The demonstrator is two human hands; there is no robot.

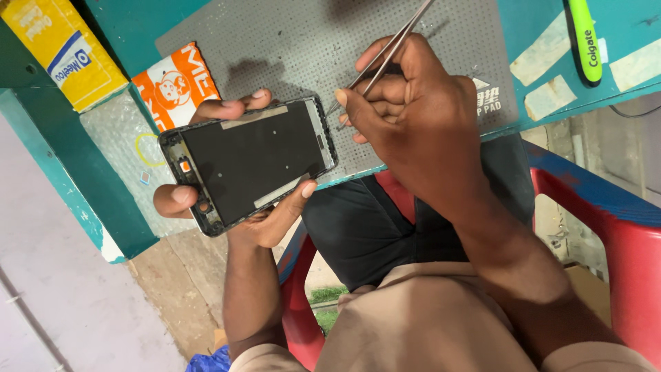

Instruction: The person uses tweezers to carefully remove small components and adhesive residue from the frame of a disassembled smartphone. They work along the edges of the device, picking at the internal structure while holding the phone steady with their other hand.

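Left hand point(265, 213) grips phone frame point(249, 163) by edges; right hand point(406, 117) pinches tweezers point(392, 49), tips hidden at frame edge, top cut off.

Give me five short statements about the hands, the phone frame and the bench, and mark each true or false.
1. The left hand holds an opened phone frame. True.
2. The right hand grips a screwdriver. False: it grips metal tweezers.
3. The tweezer tips are near the frame's edge. True.
4. The perforated mat on the bench is bright red. False: it is grey.
5. A green-handled toothbrush lies on the teal bench. True.
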